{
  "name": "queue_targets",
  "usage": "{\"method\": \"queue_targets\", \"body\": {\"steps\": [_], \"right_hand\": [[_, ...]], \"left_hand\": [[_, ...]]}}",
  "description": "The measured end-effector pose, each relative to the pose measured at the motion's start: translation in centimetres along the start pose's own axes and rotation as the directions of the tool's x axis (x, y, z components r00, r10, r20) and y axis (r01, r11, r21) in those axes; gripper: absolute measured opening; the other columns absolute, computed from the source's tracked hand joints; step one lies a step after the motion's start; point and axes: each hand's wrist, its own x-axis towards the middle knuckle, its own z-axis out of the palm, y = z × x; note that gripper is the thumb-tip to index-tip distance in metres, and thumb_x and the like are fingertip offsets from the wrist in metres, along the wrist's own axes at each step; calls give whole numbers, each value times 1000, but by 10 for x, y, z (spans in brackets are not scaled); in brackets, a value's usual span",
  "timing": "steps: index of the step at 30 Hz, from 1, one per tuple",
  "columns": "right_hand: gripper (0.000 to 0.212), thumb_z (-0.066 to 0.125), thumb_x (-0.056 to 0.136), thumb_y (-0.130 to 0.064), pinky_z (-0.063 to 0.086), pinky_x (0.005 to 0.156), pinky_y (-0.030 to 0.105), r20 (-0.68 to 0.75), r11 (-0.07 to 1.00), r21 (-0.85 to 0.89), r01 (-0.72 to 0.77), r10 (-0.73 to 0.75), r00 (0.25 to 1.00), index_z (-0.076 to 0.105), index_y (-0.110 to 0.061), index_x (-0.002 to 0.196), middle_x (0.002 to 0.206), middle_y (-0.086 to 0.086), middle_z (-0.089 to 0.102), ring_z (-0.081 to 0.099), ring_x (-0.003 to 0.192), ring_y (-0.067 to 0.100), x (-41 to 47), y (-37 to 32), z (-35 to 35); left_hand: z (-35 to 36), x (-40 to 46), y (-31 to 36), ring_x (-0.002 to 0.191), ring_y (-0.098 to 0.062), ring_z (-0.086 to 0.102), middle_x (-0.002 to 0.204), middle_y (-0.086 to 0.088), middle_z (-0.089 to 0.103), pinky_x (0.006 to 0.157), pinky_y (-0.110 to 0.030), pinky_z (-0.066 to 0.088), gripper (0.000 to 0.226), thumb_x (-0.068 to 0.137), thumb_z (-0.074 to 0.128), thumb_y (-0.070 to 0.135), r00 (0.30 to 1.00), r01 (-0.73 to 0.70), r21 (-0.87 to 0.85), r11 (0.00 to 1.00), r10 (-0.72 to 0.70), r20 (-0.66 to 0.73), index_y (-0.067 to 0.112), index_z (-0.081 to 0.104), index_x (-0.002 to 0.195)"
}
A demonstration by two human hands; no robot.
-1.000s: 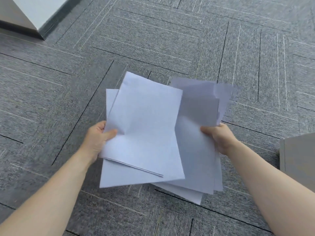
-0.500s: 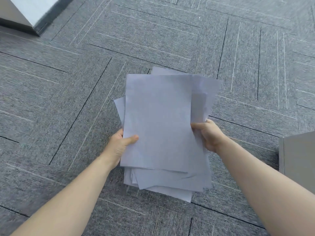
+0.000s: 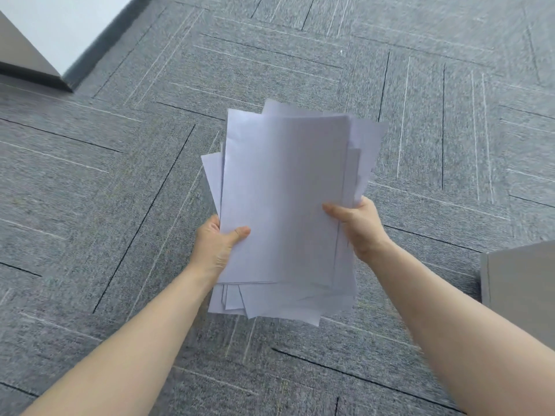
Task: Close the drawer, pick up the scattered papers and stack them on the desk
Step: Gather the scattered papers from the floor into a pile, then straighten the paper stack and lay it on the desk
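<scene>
A loose bundle of several white paper sheets point(image 3: 285, 199) hangs above the grey carpet in the middle of the view, its edges uneven and fanned at top and bottom. My left hand point(image 3: 216, 244) grips the bundle's left edge, thumb on top. My right hand point(image 3: 357, 226) grips the right edge, thumb lying across the top sheet. No loose sheets lie on the visible floor. Neither the drawer nor the desk top can be made out.
Grey patterned carpet tiles point(image 3: 90, 190) cover the floor. A grey furniture corner point(image 3: 522, 283) juts in at the right edge. At the top left stand a white wall and dark skirting point(image 3: 99, 46), beside a grey panel point(image 3: 21, 55).
The two hands came closer together, merging two fanned groups of sheets into one tighter bundle. The bundle has risen slightly in view and the view shifted.
</scene>
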Motion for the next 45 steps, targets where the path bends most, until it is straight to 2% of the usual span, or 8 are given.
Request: {"method": "queue_targets", "body": {"steps": [7, 10, 12, 19, 24, 31, 39, 45], "right_hand": [[20, 68, 78, 6, 55, 79, 40, -138, 988, 82, 129, -117, 983, 73, -13, 72, 73, -3, 72, 65, 80, 24, -24, -76, 11], [8, 68, 77, 0, 48, 75, 38, -186, 977, 98, 190, -169, 968, 68, 8, 79, 80, 8, 66, 59, 82, 23, -47, -117, 11], [29, 68, 75, -7, 44, 72, 38, -215, 967, 94, 237, -212, 953, 59, 19, 86, 82, 12, 59, 54, 80, 23, -65, -148, 12], [21, 68, 81, -6, 46, 71, 37, -247, 965, 75, 250, -225, 943, 62, 14, 82, 79, 12, 62, 57, 78, 20, -142, -283, 6], [47, 68, 76, -16, 38, 70, 35, -314, 949, 70, 307, -271, 910, 50, 26, 90, 68, 23, 52, 48, 78, 18, -203, -395, -15], [49, 69, 74, -25, 39, 65, 36, -448, 928, 15, 372, -326, 832, 52, 20, 85, 75, 8, 53, 49, 71, 18, -281, -550, -55], [43, 68, 77, -22, 40, 63, 33, -623, 879, -65, 473, -406, 669, 52, 18, 79, 70, 8, 52, 50, 67, 18, -373, -672, -99], [30, 67, 80, -16, 42, 58, 27, -760, 850, -133, 510, -418, 499, 59, 13, 77, 70, 8, 56, 53, 65, 15, -448, -709, -138]], "left_hand": [[22, -18, 89, 76, -12, 70, 86, 3, 73, 78, -29, 56, 25, 77, 70, -4, 999, -50, 6, 999, 50, -12, 19, 64, 85], [30, -37, 136, 71, -16, 70, 76, 3, 75, 75, -32, 57, 20, 77, 70, -2, 999, -33, -19, 999, 33, -18, 17, 64, 82], [37, -56, 172, 57, -5, 67, 60, 10, 72, 60, -20, 54, 19, 79, 69, -2, 999, -43, -14, 999, 43, -20, 15, 61, 78], [61, -131, 314, 62, 2, 67, 68, 15, 72, 55, -11, 50, 18, 78, 72, 3, 988, -149, 124, 981, 144, 48, 18, 71, 88], [96, -192, 426, 55, 8, 63, 69, 16, 68, 49, -5, 44, 17, 79, 72, 9, 977, -202, 137, 970, 190, 98, 26, 68, 81], [151, -274, 568, 73, -18, 69, 79, -1, 73, 61, -22, 53, 3, 79, 73, 15, 961, -209, 133, 969, 178, 214, 18, 74, 79], [212, -359, 687, 62, -6, 70, 65, 12, 74, 55, -19, 54, 8, 78, 74, 8, 888, -279, 30, 960, 246, 388, 16, 74, 81], [264, -416, 718, 70, -20, 70, 72, 1, 74, 72, -40, 57, 7, 73, 78, 13, 825, -299, 28, 954, 243, 510, 17, 75, 68]]}}
